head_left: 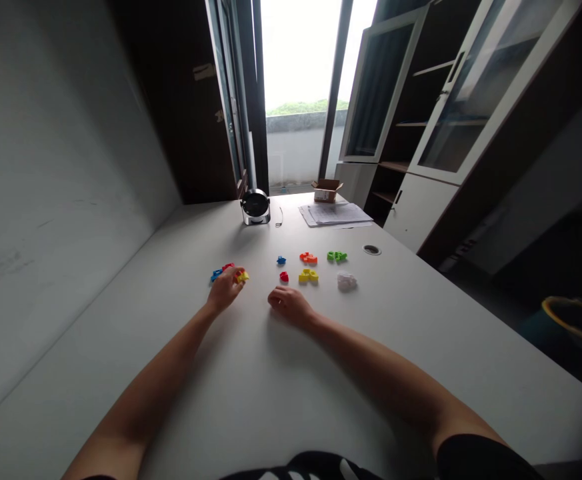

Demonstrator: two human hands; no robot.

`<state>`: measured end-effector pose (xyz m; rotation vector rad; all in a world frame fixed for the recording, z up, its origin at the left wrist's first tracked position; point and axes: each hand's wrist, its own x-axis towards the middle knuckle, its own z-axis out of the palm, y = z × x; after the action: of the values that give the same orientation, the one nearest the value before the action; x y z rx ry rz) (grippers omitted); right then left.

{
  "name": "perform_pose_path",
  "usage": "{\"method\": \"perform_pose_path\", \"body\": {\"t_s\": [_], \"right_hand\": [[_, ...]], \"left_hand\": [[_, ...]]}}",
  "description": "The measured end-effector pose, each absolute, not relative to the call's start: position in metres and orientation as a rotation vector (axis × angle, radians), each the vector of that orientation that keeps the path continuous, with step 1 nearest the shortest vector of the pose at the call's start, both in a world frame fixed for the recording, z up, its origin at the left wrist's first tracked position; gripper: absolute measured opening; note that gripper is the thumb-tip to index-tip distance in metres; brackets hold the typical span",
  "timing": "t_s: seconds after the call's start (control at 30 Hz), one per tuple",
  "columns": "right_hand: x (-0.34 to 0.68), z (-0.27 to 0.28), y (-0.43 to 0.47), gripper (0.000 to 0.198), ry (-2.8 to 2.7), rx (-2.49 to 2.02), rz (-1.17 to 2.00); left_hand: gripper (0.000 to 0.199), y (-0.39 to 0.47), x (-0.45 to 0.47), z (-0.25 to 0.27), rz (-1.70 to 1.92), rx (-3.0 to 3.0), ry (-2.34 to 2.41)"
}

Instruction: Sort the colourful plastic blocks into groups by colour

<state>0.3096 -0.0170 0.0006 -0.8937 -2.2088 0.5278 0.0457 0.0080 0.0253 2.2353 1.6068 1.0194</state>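
Observation:
My left hand (226,288) is closed at the left group of small plastic pieces, its fingertips on a yellow piece (243,276). A blue piece (216,274) and a red piece (228,266) lie close behind that hand, partly covered by it. My right hand (291,306) rests on the table with its fingers curled in, and nothing shows in them. Just beyond it lies a single red piece (284,277), with a blue piece (281,260) farther back. To the right are yellow pieces (309,276), orange pieces (309,257), green pieces (337,256) and whitish, translucent pieces (347,282).
The white table (271,387) meets a wall on the left. Toward its far end are a round black device on a stand (255,207), a small open cardboard box (326,191) and paper sheets (338,214). A round cable hole (371,250) sits near the right edge.

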Motion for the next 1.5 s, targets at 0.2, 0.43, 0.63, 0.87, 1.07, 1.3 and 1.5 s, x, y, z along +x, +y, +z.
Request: {"method": "perform_pose_path", "body": {"t_s": [0.2, 0.43, 0.63, 0.87, 1.07, 1.3, 1.5], "right_hand": [[0.313, -0.007, -0.006, 0.021, -1.746, -1.125, 0.849], [0.317, -0.003, -0.009, 0.021, -1.642, -1.140, 0.815], [0.314, 0.003, -0.018, 0.022, -1.784, -1.113, 0.883], [0.311, 0.000, -0.017, 0.028, -1.801, -1.118, 0.942], [0.312, -0.002, -0.015, 0.030, -1.788, -1.012, 1.018], [0.312, -0.008, -0.015, 0.029, -1.702, -0.945, 1.028], [0.313, -0.013, -0.015, 0.025, -1.746, -0.925, 0.953]], "left_hand": [[0.028, -0.004, 0.108, 0.004, 0.963, 2.162, 1.332], [0.028, -0.017, 0.116, 0.000, 0.982, 2.425, 1.352], [0.031, -0.031, 0.103, 0.006, 0.916, 2.549, 1.301], [0.025, -0.032, 0.105, 0.010, 0.880, 2.642, 1.250], [0.028, -0.037, 0.110, 0.016, 0.988, 2.685, 1.159], [0.032, -0.037, 0.111, 0.011, 1.200, 2.254, 1.156], [0.026, -0.032, 0.114, 0.009, 1.168, 1.704, 1.087]]}}
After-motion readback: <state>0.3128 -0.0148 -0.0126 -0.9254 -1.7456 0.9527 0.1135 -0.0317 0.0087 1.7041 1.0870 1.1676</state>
